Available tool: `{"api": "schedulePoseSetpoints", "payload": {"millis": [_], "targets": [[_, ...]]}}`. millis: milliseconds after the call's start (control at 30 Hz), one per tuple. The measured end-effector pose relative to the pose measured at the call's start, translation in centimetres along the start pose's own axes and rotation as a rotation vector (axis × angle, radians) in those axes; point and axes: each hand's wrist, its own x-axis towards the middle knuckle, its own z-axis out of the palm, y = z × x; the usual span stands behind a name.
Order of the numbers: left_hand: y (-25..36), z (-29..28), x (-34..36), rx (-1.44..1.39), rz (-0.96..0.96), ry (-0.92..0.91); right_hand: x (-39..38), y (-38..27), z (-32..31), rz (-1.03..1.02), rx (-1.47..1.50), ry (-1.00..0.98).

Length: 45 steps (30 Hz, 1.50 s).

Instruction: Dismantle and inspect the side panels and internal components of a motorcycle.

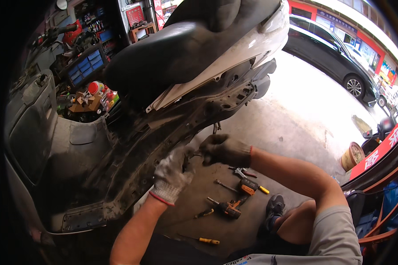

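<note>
My gloved left hand (172, 171) is by the scooter's lower side, its fingers curled and partly blurred. Close to it, at the right, my right hand (224, 150) in a dirty dark glove has its fingers pinched together. Between the two hands a small dark piece shows, too small to name. Beside and above them stands the scooter (159, 57), with a black seat and a white side panel; its dark lower frame (199, 110) is exposed along this side.
On the floor lie an orange and black cordless drill (231, 208), pliers (243, 172) and a yellow-handled screwdriver (208, 241). My shoe (275, 206) is right of the tools. Blue parts bins (85, 67) stand at the back left, a black car (327, 48) outside.
</note>
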Motion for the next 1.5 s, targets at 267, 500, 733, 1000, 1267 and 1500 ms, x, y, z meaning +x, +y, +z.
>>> {"api": "schedulePoseSetpoints", "payload": {"millis": [267, 500, 733, 1000, 1267, 1500], "targets": [[-2.9, 3.3, -4.1, 0.101, -0.154, -0.437, 3.2, -7.0, -17.5, -0.331, -0.234, 0.837], [-3.7, 3.6, -4.0, 0.150, -0.123, -0.566, 8.2, -10.6, -23.5, -0.288, -1.111, 1.043], [-4.9, 3.6, -3.6, 0.153, -0.127, -0.603, 10.8, -11.5, -23.5, -0.156, -1.613, 0.980], [-5.0, 3.4, -3.8, 0.117, -0.057, -0.556, 11.5, -11.8, -22.5, -0.007, -1.890, 0.944], [-5.2, 2.3, -3.9, 0.118, -0.072, -0.535, 12.1, -13.0, -23.4, 0.114, -2.033, 0.762], [-5.3, 2.3, -3.9, 0.097, -0.078, -0.552, 12.1, -12.7, -22.6, 0.133, -2.058, 0.780]]}}
